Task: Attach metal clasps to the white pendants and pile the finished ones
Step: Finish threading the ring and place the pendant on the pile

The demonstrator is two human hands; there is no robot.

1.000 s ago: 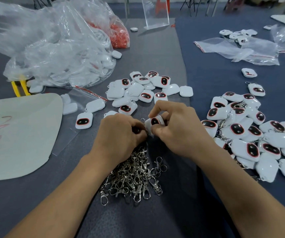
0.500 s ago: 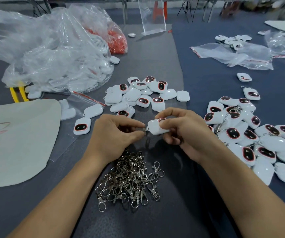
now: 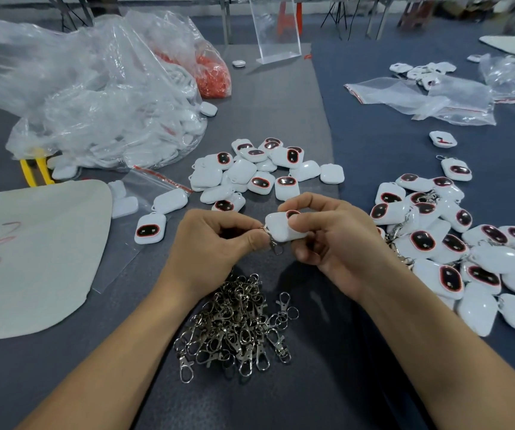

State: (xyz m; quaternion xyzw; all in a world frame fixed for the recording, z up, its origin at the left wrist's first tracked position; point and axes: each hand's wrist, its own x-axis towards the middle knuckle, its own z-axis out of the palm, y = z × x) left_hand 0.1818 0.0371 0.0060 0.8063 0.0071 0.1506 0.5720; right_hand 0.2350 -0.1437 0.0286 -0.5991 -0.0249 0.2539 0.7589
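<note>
One pendant point(image 3: 282, 226) sat mid-table, above the near clasp heap point(image 3: 234, 324). The right hand point(image 3: 337, 240) pinched its flat faces between thumb and forefinger; the left hand point(image 3: 216, 243) pinched a clasp point(image 3: 273, 242) at its left corner. Light, stiff and glossy, it looked slippery and best held by its faces.

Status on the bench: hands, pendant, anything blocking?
Right hand grips white pendant. Left hand pinches metal clasp at its corner. Finished pile just right of the hands; nothing in between.
</note>
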